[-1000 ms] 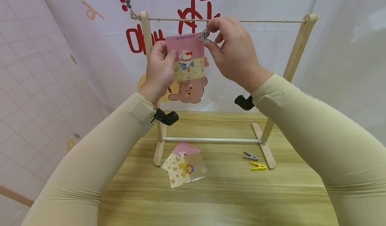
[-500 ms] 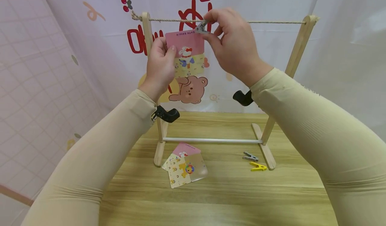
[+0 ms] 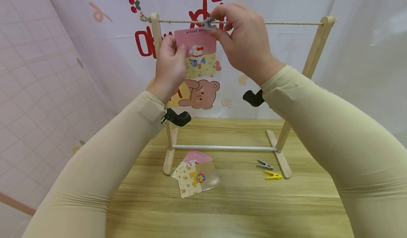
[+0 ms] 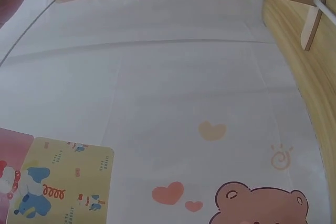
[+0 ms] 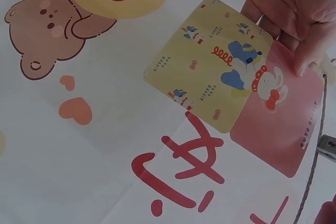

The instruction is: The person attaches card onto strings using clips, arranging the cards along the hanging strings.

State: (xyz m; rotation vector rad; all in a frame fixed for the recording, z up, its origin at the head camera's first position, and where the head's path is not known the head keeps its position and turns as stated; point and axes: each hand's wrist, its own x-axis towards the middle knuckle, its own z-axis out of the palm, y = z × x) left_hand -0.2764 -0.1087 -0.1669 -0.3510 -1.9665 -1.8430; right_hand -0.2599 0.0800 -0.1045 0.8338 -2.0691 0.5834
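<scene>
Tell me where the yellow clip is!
In the head view, the yellow clip lies on the table toward the right, in front of a loose grey clip and beside the stand's right foot.

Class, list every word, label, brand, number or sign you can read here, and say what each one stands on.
"CUTE RABBIT": on the pink half of the held card; the second word is slightly blurred.
Print on its yellow half: too small to read surely.
Print on the pink card lying below: too small.
Red lettering on the backdrop: partly hidden, not surely readable.
</scene>
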